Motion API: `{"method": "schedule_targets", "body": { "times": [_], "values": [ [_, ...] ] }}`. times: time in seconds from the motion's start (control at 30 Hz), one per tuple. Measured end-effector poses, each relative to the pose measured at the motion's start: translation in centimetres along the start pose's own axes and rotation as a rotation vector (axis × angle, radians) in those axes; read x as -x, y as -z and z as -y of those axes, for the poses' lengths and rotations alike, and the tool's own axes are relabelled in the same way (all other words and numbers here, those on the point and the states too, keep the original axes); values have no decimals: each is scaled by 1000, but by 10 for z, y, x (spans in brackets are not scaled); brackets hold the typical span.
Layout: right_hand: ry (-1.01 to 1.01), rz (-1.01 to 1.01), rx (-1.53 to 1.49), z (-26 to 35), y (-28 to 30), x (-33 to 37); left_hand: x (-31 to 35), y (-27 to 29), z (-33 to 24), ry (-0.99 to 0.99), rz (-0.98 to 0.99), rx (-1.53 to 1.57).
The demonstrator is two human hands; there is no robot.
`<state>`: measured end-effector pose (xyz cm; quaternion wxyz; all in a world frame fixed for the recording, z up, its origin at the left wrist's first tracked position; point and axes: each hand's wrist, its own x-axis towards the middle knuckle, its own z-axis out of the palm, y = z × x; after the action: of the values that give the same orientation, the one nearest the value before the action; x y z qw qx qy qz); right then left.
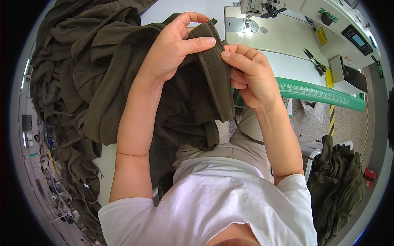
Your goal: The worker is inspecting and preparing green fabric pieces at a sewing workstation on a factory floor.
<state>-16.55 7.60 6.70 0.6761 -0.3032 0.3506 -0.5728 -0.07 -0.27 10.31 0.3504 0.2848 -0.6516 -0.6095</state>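
Note:
Both my hands hold up the edge of a dark olive fleece garment (215, 82), in front of me and left of the sewing machine (328, 28). My left hand (176, 45) pinches the top end of a folded, stitched band, thumb on the near side. On the band's right edge, my right hand (250, 69) grips the cloth between thumb and curled fingers. The rest of the garment hangs toward my lap and merges with a big heap of the same fabric (102, 65) on the left. Its underside is hidden.
The machine's needle and presser foot (247, 22) stand beyond my hands. Thread snips (315, 61) lie on the table at right, near a green ruler edge (320, 90). More olive cloth (338, 180) fills a white-framed cart at lower right. A plastic bag (312, 110) hangs below the table.

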Motion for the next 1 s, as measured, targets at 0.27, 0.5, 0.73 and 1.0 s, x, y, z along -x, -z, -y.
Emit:
{"method": "schedule_targets", "body": {
  "times": [0.27,0.5,0.73,1.0],
  "values": [
    [-12,-5,-53,3,0,0,1,2,1,13,-2,1],
    [-9,3,-53,1,0,-1,0,1,0,11,0,17],
    [-25,15,-71,1,1,-3,0,1,-1,14,-9,-5],
    [-41,1,-56,2,-1,-1,2,0,-2,8,-19,18]
  ]
}}
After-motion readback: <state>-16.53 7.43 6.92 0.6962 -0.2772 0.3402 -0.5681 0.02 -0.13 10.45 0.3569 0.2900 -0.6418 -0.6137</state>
